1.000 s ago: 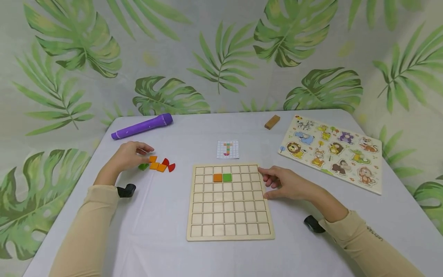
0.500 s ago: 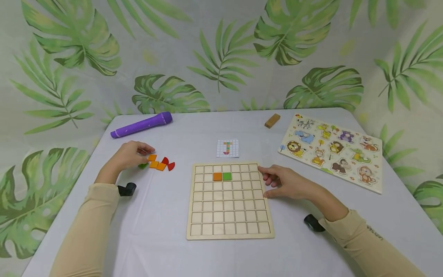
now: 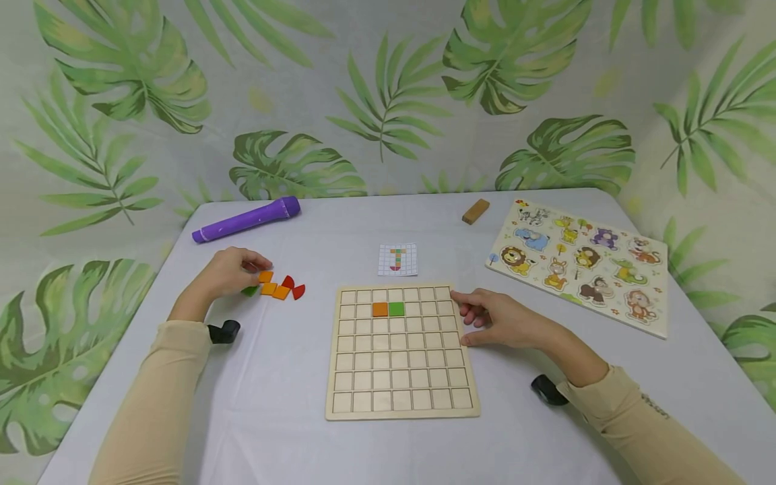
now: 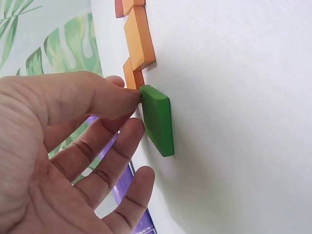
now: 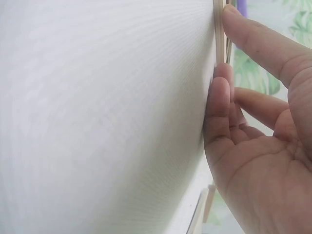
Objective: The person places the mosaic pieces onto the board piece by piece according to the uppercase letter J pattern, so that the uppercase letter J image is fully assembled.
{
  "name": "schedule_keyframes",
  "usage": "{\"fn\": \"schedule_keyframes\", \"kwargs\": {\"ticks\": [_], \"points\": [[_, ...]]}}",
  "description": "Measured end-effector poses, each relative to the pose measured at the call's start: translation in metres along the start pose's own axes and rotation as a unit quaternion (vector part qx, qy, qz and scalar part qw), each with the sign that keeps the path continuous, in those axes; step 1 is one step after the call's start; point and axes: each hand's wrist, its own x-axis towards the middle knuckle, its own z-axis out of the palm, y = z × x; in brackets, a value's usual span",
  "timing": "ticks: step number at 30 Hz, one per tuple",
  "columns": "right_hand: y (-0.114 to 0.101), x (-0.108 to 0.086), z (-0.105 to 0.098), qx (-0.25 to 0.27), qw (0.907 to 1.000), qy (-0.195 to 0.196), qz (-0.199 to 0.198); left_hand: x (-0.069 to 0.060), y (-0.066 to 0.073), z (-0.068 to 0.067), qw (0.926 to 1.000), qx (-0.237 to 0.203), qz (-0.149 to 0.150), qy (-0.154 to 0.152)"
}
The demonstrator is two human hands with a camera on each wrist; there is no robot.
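In the head view my left hand (image 3: 233,275) rests at the left by a small group of tiles. Its thumb touches the edge of a green tile (image 4: 158,122) in the left wrist view, the other fingers loosely bent; no clear pinch shows. Beside it lie orange tiles (image 3: 281,292) and red quarter-round tiles (image 3: 298,292). My right hand (image 3: 503,318) lies along the right edge of a wooden grid board (image 3: 402,364), thumb and fingertips against its side. An orange square tile (image 3: 380,310) and a green square tile (image 3: 397,309) sit side by side in the board's second row.
Behind the board lies a pattern card (image 3: 397,260) printed with a coloured hook shape. A purple microphone (image 3: 246,220) is at the back left, a wooden block (image 3: 475,211) at the back, and an animal puzzle board (image 3: 578,266) at the right.
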Motion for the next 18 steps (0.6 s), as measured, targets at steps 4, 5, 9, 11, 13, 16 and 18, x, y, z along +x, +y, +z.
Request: {"fn": "schedule_keyframes", "kwargs": {"ticks": [4,5,9,11,13,16,18], "points": [[-0.0004,0.0006,-0.0002,-0.001,1.0000,-0.003,-0.002,0.0009,-0.0013,0.0013,1.0000,-0.002,0.000,0.003],[-0.0006,0.0007,-0.0002,-0.001,1.0000,-0.003,-0.002,0.0012,-0.0015,0.0016,1.0000,-0.002,0.000,0.005],[-0.0016,0.0003,-0.0007,-0.003,1.0000,-0.005,-0.002,0.0018,-0.0021,0.0024,1.0000,-0.001,0.001,0.008],[-0.0023,-0.0002,-0.0011,-0.005,1.0000,-0.006,-0.002,0.0020,-0.0021,0.0024,1.0000,0.001,0.000,0.008],[-0.0031,-0.0005,-0.0013,-0.007,1.0000,-0.007,-0.002,0.0025,-0.0018,0.0026,1.0000,0.002,-0.002,0.008],[-0.0039,-0.0008,-0.0015,-0.009,0.9999,-0.007,0.000,0.0031,-0.0010,0.0031,0.9999,0.002,-0.005,0.009],[-0.0042,-0.0010,-0.0015,-0.010,0.9999,-0.007,0.000,0.0034,-0.0004,0.0036,0.9999,0.002,-0.006,0.009]]}}
